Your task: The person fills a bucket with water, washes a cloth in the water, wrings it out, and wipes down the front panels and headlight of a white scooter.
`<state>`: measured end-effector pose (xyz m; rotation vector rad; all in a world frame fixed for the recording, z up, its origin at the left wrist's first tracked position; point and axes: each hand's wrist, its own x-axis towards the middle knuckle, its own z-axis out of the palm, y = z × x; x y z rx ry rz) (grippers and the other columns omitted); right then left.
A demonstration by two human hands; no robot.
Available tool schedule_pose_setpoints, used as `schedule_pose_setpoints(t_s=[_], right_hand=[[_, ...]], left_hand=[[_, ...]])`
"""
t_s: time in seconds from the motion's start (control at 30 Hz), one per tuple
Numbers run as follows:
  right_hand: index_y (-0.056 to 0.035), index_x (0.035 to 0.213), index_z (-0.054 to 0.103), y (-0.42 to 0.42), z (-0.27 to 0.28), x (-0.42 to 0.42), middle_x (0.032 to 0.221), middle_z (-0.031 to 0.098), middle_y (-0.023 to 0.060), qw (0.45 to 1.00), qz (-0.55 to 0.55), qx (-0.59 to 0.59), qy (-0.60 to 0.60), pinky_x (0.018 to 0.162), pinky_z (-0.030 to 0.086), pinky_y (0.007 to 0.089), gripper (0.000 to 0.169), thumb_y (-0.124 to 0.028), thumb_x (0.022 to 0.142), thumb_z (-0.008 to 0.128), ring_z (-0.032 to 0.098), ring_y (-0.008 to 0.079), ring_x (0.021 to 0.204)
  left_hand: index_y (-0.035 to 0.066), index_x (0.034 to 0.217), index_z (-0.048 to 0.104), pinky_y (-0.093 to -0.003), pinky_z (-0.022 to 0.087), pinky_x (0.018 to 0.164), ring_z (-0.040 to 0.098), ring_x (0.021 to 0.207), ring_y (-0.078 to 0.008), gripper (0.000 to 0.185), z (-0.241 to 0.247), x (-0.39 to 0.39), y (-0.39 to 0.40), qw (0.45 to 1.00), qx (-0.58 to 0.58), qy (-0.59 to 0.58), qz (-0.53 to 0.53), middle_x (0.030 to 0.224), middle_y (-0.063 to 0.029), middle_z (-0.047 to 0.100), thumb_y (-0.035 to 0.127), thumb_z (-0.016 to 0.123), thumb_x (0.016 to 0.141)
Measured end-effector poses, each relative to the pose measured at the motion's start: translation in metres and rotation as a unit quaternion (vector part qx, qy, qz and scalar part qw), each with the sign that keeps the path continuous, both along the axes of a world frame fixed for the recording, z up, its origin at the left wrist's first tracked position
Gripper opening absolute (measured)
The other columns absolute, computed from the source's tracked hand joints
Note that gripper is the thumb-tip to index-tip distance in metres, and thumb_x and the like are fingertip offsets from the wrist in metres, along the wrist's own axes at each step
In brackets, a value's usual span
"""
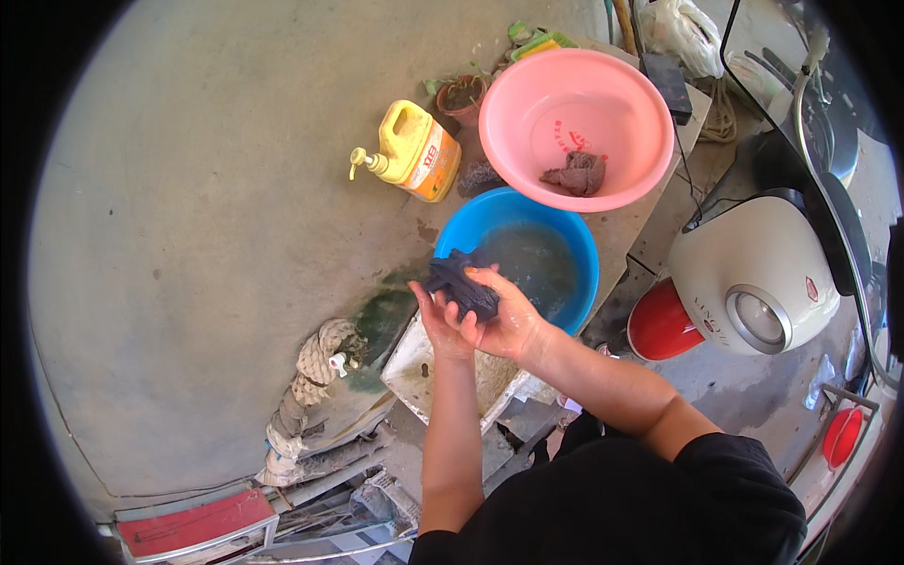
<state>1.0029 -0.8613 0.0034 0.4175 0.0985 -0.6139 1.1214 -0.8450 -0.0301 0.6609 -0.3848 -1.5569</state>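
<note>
Both hands grip one wet, dark purple-grey cloth (pixel 462 288) bunched between the palms. My left hand (pixel 439 326) cups it from the near left side. From the right, my right hand (pixel 503 311) presses on it with the thumb laid over the top. The cloth is held above the near left rim of a blue plastic basin (pixel 587 247), which holds cloudy grey water (pixel 533 258). Just behind it, a pink plastic basin (pixel 537 85) contains a crumpled brown cloth (pixel 580 174).
A yellow pump bottle (pixel 422 152) stands by the wall, near a potted plant (pixel 462 95). Below the hands sits a dirty white sink (pixel 409 378), beside a cloth-wrapped pipe with a tap (pixel 337 364). A cream-and-red scooter (pixel 748 275) is parked on the right.
</note>
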Motion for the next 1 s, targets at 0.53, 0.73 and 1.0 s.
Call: schedule_pose_setpoints(t_s=[0.53, 0.73, 1.0], right_hand=[[-0.0089, 0.089, 0.055, -0.018, -0.002, -0.019, 0.069, 0.053, 0.0019, 0.940, 0.092, -0.261, 0.199, 0.037, 0.023, 0.0211, 0.020, -0.014, 0.080, 0.072, 0.047, 0.0089, 0.052], [-0.0016, 0.091, 0.055, -0.024, -0.014, -0.009, 0.077, 0.059, 0.0047, 0.832, 0.027, -0.361, 0.421, 0.051, 0.041, 0.0276, 0.028, -0.010, 0.071, 0.074, 0.054, 0.0109, 0.065], [0.0020, 0.108, 0.051, 0.008, -0.066, 0.007, 0.098, 0.062, 0.0291, 0.601, 0.001, -0.454, 0.657, 0.083, 0.048, 0.0457, 0.050, -0.026, 0.071, 0.071, 0.059, 0.0423, 0.098]], left_hand=[[-0.001, 0.106, 0.053, -0.0318, 0.049, 0.064, 0.047, 0.060, -0.0127, 0.024, 0.061, 0.001, -0.076, 0.948, 0.035, -0.264, -0.174, 0.063, 0.0007, 0.043, 0.017, 0.058, 0.090], [-0.003, 0.096, 0.056, -0.0266, 0.042, 0.057, 0.047, 0.056, -0.0106, 0.012, 0.060, -0.016, -0.084, 0.838, 0.050, -0.515, -0.173, 0.069, -0.0026, 0.051, 0.008, 0.051, 0.094], [0.002, 0.096, 0.056, -0.0286, 0.047, 0.066, 0.058, 0.065, -0.0148, 0.008, -0.003, -0.021, -0.036, 0.645, -0.064, -0.760, 0.037, 0.076, -0.0063, 0.061, 0.008, 0.054, 0.092]])
